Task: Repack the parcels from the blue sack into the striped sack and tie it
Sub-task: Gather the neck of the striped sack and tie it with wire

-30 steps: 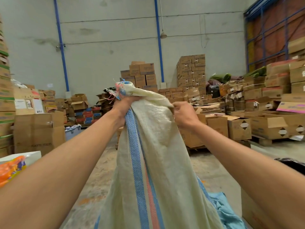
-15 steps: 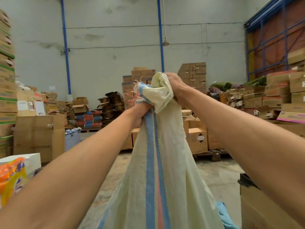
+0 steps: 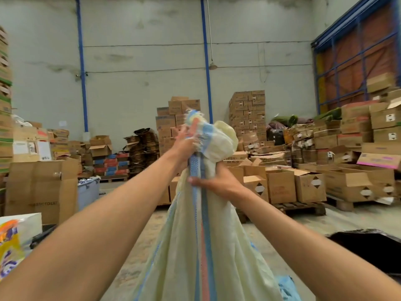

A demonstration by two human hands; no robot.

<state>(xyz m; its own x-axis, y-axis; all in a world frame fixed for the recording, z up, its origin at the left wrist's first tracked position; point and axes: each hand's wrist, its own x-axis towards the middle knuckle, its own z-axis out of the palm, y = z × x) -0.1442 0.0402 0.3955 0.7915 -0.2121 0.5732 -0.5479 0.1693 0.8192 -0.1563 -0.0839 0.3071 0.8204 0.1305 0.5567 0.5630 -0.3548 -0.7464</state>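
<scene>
Cream woven striped sack (image 3: pixel 206 246), with blue and pink-red stripes running up its front, stands upright at centre, filling the lower middle of the view; its mouth is gathered into a bunched neck held up at arm's length.

Left hand (image 3: pixel 184 146): at the upper part of the neck, fingers curled round the frayed, twisted top edge; motion blur hides the exact finger placing.

Right hand (image 3: pixel 213 181): just below the left, wrapped round the gathered neck from the right side, thumb lying across the blue stripes. A loose fold of cream fabric bulges out above this hand.

Blue sack (image 3: pixel 287 286): a small pale-blue patch on the floor at the striped sack's lower right, mostly hidden behind it.

Parcels: none visible; the striped sack's contents cannot be seen.

Surroundings: concrete floor (image 3: pixel 303 227); grey wall with blue vertical pipes (image 3: pixel 81 83); stacked cardboard boxes (image 3: pixel 247 111) behind and to both sides; open cartons on a wooden pallet (image 3: pixel 301 206) at right; grey plastic tote (image 3: pixel 87 191) at left; orange-and-yellow printed bag (image 3: pixel 10 246) at the lower left edge; black bag (image 3: pixel 368 244) at lower right.
</scene>
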